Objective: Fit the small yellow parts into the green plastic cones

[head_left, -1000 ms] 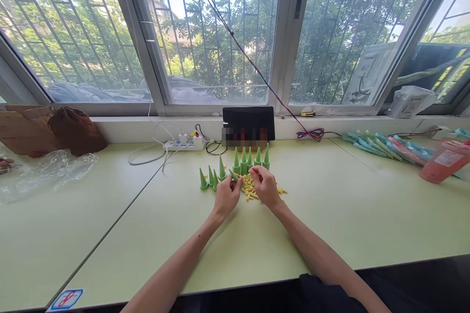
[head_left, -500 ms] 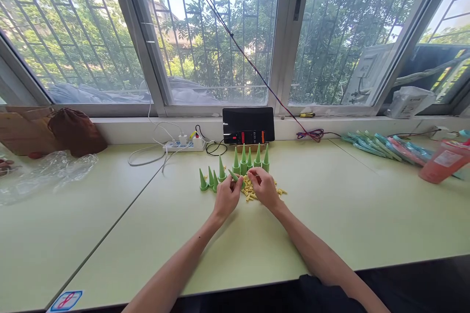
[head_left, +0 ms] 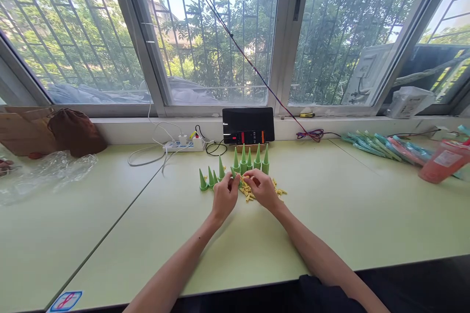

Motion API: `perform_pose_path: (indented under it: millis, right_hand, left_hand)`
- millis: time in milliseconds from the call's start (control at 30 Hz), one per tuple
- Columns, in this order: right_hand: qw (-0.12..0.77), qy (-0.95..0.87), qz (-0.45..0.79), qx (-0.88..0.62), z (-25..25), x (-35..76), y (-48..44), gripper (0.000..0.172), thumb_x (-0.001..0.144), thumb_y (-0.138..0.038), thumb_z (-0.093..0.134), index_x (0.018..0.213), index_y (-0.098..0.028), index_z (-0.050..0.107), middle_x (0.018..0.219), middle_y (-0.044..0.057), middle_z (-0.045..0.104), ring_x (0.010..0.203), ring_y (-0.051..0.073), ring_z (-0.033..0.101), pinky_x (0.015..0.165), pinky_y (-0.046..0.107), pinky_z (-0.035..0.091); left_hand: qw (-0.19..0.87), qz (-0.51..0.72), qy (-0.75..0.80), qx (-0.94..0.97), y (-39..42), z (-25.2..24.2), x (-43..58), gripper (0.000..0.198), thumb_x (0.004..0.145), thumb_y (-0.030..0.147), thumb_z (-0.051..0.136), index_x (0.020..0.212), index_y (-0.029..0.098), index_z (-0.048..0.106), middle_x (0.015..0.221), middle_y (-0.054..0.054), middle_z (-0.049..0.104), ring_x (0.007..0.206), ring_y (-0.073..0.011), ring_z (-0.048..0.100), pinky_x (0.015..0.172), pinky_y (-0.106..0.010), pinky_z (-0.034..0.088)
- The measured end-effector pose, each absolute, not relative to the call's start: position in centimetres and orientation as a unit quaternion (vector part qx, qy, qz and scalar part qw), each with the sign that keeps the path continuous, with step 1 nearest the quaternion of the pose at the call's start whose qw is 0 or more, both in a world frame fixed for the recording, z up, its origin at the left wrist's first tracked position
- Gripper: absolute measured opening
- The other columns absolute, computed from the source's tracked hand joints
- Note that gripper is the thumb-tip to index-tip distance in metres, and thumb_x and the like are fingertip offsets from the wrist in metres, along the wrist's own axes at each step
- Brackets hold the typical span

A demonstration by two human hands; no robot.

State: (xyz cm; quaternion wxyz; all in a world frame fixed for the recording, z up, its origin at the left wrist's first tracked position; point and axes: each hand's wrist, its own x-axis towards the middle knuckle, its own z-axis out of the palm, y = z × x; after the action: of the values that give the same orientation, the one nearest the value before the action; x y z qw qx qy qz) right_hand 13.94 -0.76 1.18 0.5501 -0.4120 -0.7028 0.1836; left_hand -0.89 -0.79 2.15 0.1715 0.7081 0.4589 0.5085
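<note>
Several green cones [head_left: 243, 160] stand upright in a loose row at the middle of the pale green table [head_left: 330, 215]. A pile of small yellow pieces [head_left: 249, 190] lies in front of them. My left hand [head_left: 224, 197] is closed on a green cone, mostly hidden by the fingers. My right hand [head_left: 263, 190] pinches a small yellow piece right beside it, over the pile. The fingertips of both hands nearly touch.
A black device [head_left: 248, 125] stands behind the cones. A white power strip [head_left: 183, 144] with cables lies to its left. A brown bag [head_left: 76, 130] and clear plastic [head_left: 47, 170] are at far left. Teal and pink packets [head_left: 385, 145] and an orange pouch [head_left: 444, 160] lie at right.
The two hands have come closer together. The green cone in my left hand, earlier sticking out to the upper left, is now mostly covered by the fingers.
</note>
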Motion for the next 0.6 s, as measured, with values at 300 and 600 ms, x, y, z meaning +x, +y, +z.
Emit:
perform_pose_path:
  millis: [300, 600]
  right_hand:
    - [0.541, -0.710, 0.201, -0.404, 0.85, 13.92, -0.57, 0.023, 0.091, -0.037, 0.053, 0.092, -0.018, 0.065, 0.082, 0.004, 0.064, 0.057, 0.012, 0.050, 0.054, 0.024, 0.042]
    - [0.536, -0.708, 0.214, -0.407, 0.88, 13.69, -0.77, 0.022, 0.092, -0.036, 0.049, 0.090, -0.018, 0.062, 0.070, 0.001, 0.059, 0.056, 0.013, 0.049, 0.052, 0.024, 0.039]
  left_hand:
    - [0.135, 0.492, 0.463, 0.725, -0.93, 2.18, -0.99, 0.035, 0.093, 0.043, 0.042, 0.067, 0.020, 0.044, 0.052, 0.005, 0.036, 0.048, -0.0097, 0.031, 0.051, -0.021, 0.029]
    - [0.128, 0.495, 0.454, 0.730, -1.04, 2.29, -1.02, 0.031, 0.093, 0.041, 0.043, 0.097, 0.018, 0.063, 0.061, 0.003, 0.053, 0.053, -0.0104, 0.044, 0.056, -0.021, 0.037]
